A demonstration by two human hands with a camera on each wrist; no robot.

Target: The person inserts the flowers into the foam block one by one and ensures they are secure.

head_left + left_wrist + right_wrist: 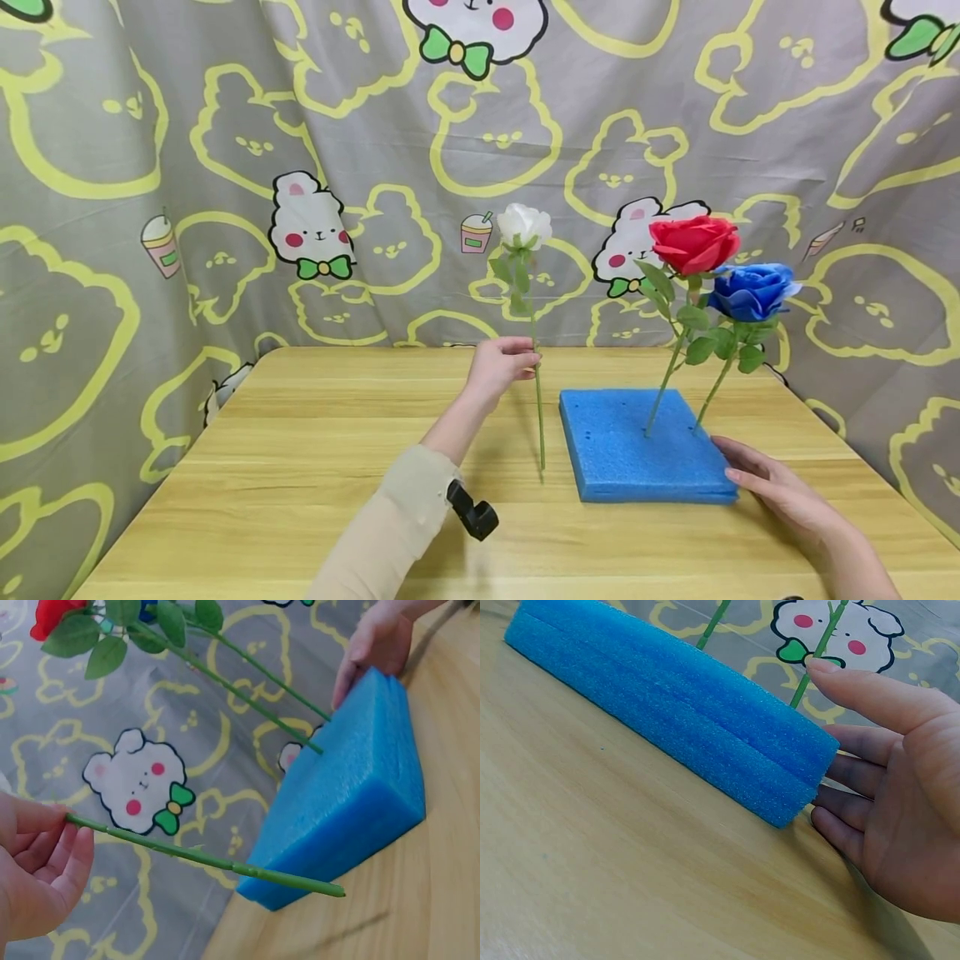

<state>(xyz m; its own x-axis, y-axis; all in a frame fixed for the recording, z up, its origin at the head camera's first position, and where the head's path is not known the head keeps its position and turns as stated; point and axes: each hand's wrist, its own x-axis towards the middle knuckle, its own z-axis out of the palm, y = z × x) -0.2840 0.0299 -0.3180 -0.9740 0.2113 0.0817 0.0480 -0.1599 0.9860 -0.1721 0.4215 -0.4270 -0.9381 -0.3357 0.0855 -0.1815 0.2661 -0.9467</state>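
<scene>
Pinched by the stem in my left hand [501,368], a white rose [524,227] stands nearly upright, left of a blue foam block [615,450]. In the left wrist view the lower end of its green stem [202,856] points toward the block, apart from it in the head view. A red rose [695,243] and a blue rose [753,292] stand with their stems in the block's top. My right hand [780,492] is at the block's right side, its fingers fairly straight against the edge and the thumb raised in the right wrist view.
The block lies on a wooden table [322,467], with small holes in its top. Behind the table hangs a grey curtain [390,150] with cartoon bears. A black band mount [474,510] sits on the left sleeve [397,517].
</scene>
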